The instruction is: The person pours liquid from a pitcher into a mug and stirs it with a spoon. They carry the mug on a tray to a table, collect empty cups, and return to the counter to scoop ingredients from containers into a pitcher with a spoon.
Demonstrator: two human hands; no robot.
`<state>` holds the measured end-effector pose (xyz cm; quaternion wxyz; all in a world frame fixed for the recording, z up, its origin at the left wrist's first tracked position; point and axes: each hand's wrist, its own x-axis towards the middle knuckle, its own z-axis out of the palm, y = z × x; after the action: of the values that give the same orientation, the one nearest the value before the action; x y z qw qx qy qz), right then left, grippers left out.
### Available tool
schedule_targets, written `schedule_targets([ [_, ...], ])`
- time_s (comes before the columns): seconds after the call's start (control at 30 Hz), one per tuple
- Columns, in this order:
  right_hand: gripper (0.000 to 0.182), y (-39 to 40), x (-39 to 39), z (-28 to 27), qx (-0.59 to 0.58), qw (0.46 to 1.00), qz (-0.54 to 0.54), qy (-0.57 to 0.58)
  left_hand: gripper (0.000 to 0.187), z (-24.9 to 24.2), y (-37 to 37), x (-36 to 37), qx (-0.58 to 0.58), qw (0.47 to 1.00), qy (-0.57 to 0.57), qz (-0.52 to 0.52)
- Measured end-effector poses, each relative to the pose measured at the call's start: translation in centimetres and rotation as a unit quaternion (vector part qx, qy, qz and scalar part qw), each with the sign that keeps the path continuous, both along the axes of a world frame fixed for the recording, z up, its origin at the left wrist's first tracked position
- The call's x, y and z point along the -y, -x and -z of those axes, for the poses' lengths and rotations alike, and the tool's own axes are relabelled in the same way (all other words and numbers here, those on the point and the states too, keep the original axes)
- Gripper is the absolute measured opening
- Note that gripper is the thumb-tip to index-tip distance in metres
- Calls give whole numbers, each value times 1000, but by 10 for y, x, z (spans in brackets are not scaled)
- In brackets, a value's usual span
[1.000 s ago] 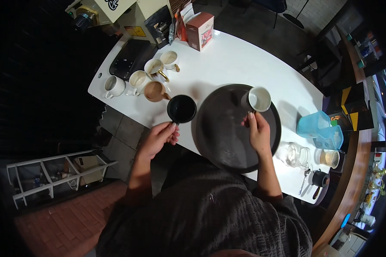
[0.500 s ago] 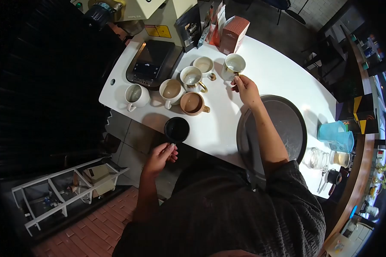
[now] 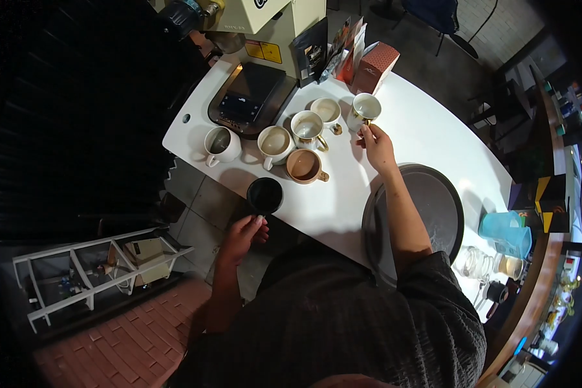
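Note:
My left hand is closed on the handle of a black mug, held over the table's front edge. My right hand grips the gold handle of a white mug near the box at the back. Between them several mugs stand grouped: a white mug with a gold handle, a cream mug, a beige mug and a brown mug. To their left is a white mug with a grey inside. A round dark tray lies partly under my right forearm.
A black scale sits at the back left beside a cream machine. Coffee bags and a red patterned box line the back edge. A blue pitcher and glass jars stand at the right.
The view has shifted, so the table appears further right and lower. Against the table, the black mug in my left hand has moved slightly left. Both hands keep their mugs.

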<state>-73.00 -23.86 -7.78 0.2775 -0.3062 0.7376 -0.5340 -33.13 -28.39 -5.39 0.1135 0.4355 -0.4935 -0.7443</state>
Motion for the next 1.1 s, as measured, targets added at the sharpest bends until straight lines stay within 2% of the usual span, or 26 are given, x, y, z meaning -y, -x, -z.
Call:
schedule_targets([
  [0.17, 32, 0, 0, -2, 3, 1000, 23, -6, 29, -6, 2, -8, -3, 999, -1, -40],
  [0.2, 30, 0, -4, 2, -166, 982, 89, -12, 29, -7, 1, -9, 2, 999, -2, -41],
  [0.23, 29, -4, -8, 5, -329, 932, 153, -17, 29, -9, -1, -9, -5, 999, -3, -42],
  [0.27, 29, -13, -12, -2, -326, 932, 155, -18, 29, -10, -2, -8, -13, 999, -2, -42],
  [0.33, 27, -34, -23, -20, -191, 968, 159, -24, 29, -10, -6, -4, -12, 999, -4, -40],
  [0.37, 25, -42, -23, -9, -193, 973, 126, 12, 29, -8, -7, -3, -13, 999, -8, -41],
  [0.47, 28, -56, -9, 11, -150, 988, 44, 10, 29, 0, -12, 5, -9, 1000, -13, -26],
  [0.57, 34, -58, 12, 17, -212, 976, 48, -19, 28, -3, -16, 19, -12, 1000, -13, 12],
  [0.67, 36, -59, 27, 18, -217, 975, 36, -22, 28, -1, -24, 34, -18, 999, -5, 51],
  [0.77, 29, -56, 38, 26, -249, 965, 79, -37, 28, -3, -31, 46, -7, 998, -5, 67],
  [0.83, 27, -58, 43, 28, -257, 957, 126, -48, 28, -3, -35, 50, -17, 998, -3, 65],
  [1.1, 26, -57, 68, 22, -285, 950, 115, -56, 27, -1, -39, 49, -39, 999, -11, 29],
])
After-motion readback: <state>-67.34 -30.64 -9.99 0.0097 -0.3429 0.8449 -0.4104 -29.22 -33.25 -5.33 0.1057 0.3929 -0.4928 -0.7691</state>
